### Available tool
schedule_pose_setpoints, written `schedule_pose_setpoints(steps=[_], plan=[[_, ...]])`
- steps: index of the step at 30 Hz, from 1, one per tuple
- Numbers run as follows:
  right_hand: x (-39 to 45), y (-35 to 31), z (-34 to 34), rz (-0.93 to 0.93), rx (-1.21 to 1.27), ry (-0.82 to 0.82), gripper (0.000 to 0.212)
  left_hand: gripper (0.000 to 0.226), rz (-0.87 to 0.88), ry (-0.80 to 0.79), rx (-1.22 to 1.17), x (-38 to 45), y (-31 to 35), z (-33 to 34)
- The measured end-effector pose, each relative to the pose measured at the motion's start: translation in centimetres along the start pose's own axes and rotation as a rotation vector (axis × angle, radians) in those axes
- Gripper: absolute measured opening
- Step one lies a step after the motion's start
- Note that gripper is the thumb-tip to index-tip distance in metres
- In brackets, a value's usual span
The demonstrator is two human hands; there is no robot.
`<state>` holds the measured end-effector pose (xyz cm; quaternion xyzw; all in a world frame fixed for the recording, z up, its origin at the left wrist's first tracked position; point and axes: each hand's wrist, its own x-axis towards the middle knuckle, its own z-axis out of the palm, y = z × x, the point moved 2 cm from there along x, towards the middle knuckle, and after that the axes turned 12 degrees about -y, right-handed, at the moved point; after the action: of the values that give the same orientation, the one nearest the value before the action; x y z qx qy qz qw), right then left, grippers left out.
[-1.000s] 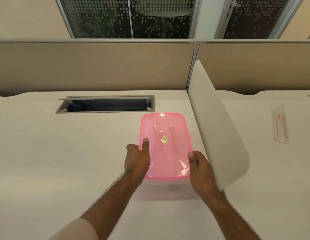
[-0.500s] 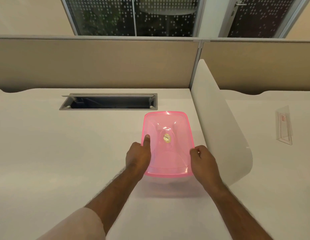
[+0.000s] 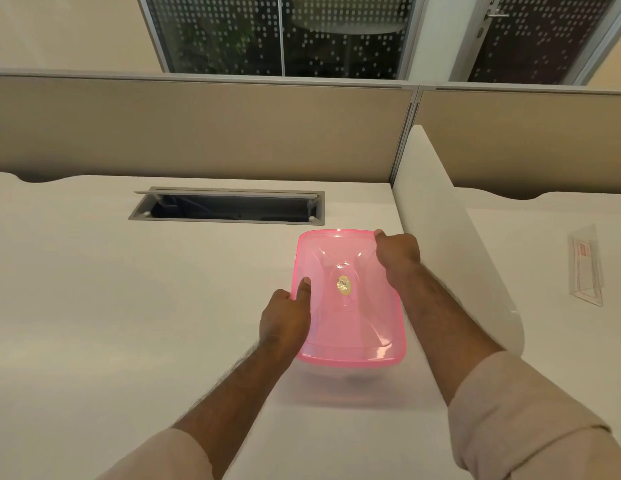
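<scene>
A translucent pink plastic container with a pink lid and a small gold sticker at its centre sits on the white desk. My left hand grips its left edge, thumb lying on top of the lid. My right hand grips the far right corner of the lid, fingers curled over the rim. The box's clear lower body shows faintly under the near edge.
A white divider panel stands just right of the container. An open grey cable tray is recessed in the desk behind it. A clear acrylic sign holder lies on the neighbouring desk. Beige partitions close the back.
My right hand has moved from the container's near right side up to its far right corner. My left hand stays on the left edge.
</scene>
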<state>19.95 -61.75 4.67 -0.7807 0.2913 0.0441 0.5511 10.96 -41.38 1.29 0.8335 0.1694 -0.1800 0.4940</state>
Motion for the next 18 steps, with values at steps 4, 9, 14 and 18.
schedule_pose_setpoints(steps=[4,9,14,18], plan=[[0.8,0.4,0.3,0.004,0.025,-0.001,0.039,0.060,0.012,0.002,-0.013,0.1,-0.1,0.0],[1.1,0.6,0.4,0.010,-0.007,-0.013,0.050,0.058,0.016,-0.001,-0.023,0.2,-0.1,0.1],[0.9,0.6,0.4,-0.003,-0.052,0.044,0.048,0.055,0.023,-0.001,-0.009,0.1,-0.1,0.2],[0.1,0.5,0.7,-0.058,-0.237,0.116,0.049,0.049,0.014,0.000,-0.027,0.2,-0.2,0.4]])
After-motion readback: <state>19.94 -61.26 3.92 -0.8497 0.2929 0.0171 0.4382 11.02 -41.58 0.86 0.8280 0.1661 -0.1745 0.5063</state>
